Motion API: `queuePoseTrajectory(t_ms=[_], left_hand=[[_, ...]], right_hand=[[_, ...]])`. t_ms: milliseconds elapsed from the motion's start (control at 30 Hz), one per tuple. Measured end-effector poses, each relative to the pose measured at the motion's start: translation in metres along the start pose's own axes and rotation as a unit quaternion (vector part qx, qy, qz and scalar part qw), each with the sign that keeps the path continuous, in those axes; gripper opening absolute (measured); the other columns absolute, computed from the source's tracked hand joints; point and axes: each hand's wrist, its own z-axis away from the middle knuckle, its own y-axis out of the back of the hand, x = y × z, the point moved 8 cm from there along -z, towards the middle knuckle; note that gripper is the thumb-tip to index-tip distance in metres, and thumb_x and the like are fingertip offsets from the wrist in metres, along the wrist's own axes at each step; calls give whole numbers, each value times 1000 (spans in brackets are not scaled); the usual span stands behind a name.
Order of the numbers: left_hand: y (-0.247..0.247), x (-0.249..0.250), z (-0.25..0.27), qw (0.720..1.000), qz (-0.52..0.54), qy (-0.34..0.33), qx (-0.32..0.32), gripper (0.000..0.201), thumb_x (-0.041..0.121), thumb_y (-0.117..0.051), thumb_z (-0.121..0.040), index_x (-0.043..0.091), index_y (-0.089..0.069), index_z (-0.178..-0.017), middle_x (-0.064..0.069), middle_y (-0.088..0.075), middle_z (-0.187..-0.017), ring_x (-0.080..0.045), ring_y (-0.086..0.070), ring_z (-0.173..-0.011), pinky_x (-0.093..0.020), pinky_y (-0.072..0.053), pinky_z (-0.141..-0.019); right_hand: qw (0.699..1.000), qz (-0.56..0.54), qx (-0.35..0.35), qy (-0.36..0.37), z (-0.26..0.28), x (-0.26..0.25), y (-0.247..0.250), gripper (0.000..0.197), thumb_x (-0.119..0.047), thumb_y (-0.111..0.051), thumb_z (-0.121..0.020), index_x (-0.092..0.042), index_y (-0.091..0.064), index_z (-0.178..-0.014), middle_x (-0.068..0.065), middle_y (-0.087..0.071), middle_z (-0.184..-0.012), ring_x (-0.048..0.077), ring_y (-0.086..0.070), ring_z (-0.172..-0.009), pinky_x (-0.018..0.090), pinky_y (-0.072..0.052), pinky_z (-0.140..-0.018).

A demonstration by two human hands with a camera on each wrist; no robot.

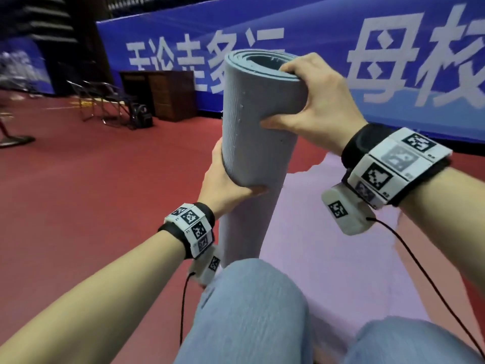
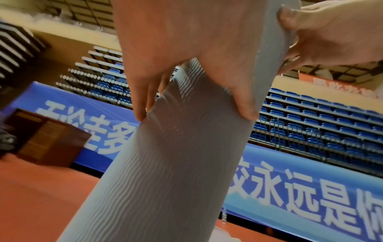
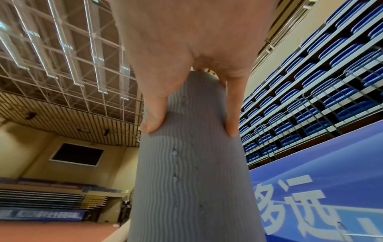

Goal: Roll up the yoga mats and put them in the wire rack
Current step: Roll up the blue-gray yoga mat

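A rolled grey yoga mat (image 1: 258,122) stands nearly upright in front of me, its ribbed surface filling the left wrist view (image 2: 165,163) and the right wrist view (image 3: 192,172). My left hand (image 1: 225,179) grips the roll around its middle from the left. My right hand (image 1: 312,101) holds the top end, fingers hooked over the rim into the core and thumb pressing the outside. A pink yoga mat (image 1: 328,245) lies flat on the floor under and right of the roll. No wire rack is in view.
Red sports floor (image 1: 91,193) stretches to the left. A blue banner wall (image 1: 341,61) runs behind, with a wooden cabinet (image 1: 168,93) and folding chairs (image 1: 105,101) at the back left. My knees in jeans (image 1: 249,311) fill the bottom.
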Motion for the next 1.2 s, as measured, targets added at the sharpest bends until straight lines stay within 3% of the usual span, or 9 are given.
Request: queuePoseTrajectory(t_ms=[233,467,767,900,967,1100,1200], left_hand=[[101,-41,5,992,-66,49,100,127,44,-98,-47,53,-22,-148,31,-57,-125,1,-56,-117,-35,-53,-98],[160,-101,21,976,-101,97,167,126,42,-99,-45,56,-24,-145,25,-60,-128,-2,-58,-118,-36,-54,-96],[171,-203,70,959,-68,184,205,122,41,-99,-45,51,-29,-144,25,-62,-125,0,-61,-115,-38,-55,-94],[175,-227,70,956,-49,197,211,123,43,-98,-47,53,-26,-146,28,-61,-126,3,-59,-116,-34,-55,-93],[177,-230,68,958,-43,200,201,122,41,-97,-49,51,-24,-147,31,-60,-125,7,-59,-114,-28,-55,-90],[179,-233,66,959,-45,201,194,121,39,-95,-53,52,-20,-147,31,-56,-129,9,-56,-115,-29,-54,-92],[178,-233,64,961,-39,194,191,122,34,-96,-57,49,-17,-150,34,-52,-132,13,-53,-117,-26,-52,-93]], right_hand=[[995,-86,-19,39,-42,-36,-79,77,-56,-80,-62,-21,-57,-126,-9,-52,-121,7,-50,-108,32,-45,-94],[979,-171,-68,82,-53,-56,-172,78,-57,-79,-58,-23,-57,-124,-7,-52,-126,11,-53,-114,44,-46,-99],[969,-149,-161,112,-36,-71,-292,80,-62,-79,-64,-36,-47,-133,-15,-38,-142,22,-51,-122,40,-48,-90],[963,-169,-174,118,-40,-74,-322,81,-61,-76,-69,-37,-42,-139,-16,-35,-146,24,-49,-124,44,-48,-94],[961,-177,-178,114,-43,-77,-329,85,-59,-76,-71,-36,-36,-143,-10,-26,-153,27,-46,-128,46,-46,-99],[963,-182,-169,103,-38,-81,-333,87,-52,-76,-76,-32,-30,-147,0,-11,-159,27,-27,-140,49,-39,-108],[968,-167,-152,113,-37,-83,-326,84,-52,-73,-78,-30,-32,-148,1,-13,-161,24,-15,-146,51,-31,-114]])
